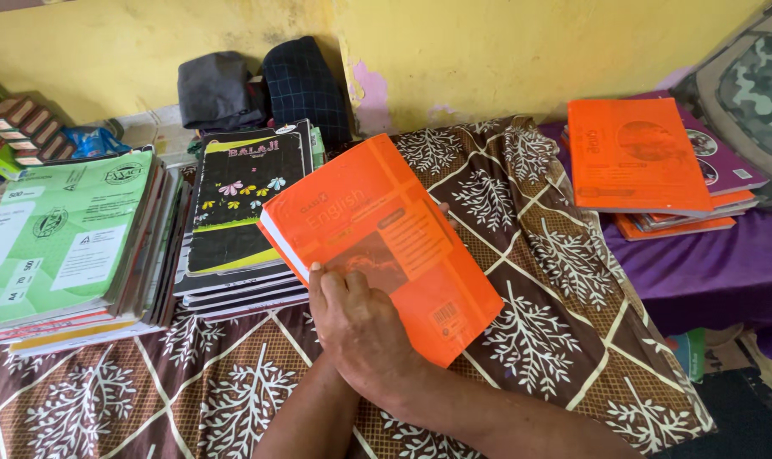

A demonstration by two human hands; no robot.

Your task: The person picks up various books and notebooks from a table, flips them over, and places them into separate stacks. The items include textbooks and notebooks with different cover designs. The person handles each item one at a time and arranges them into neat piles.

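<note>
An orange paperback textbook (386, 229) is tilted up above the brown leaf-patterned cloth (539, 323), near the middle of the view. My right hand (360, 327) lies on its front cover near the lower left corner, with the fingers pressed at the spine edge. My left forearm reaches in under my right hand and the book. My left hand is almost hidden beneath the book, and only a fingertip (443, 206) shows at the far edge.
A stack of black-covered notebooks (233, 204) lies just left of the book, and green-wrapped paper reams (59, 238) lie further left. Orange and purple books (636, 157) are piled on a purple cloth at the right. Dark folded clothes (258, 85) rest against the yellow wall.
</note>
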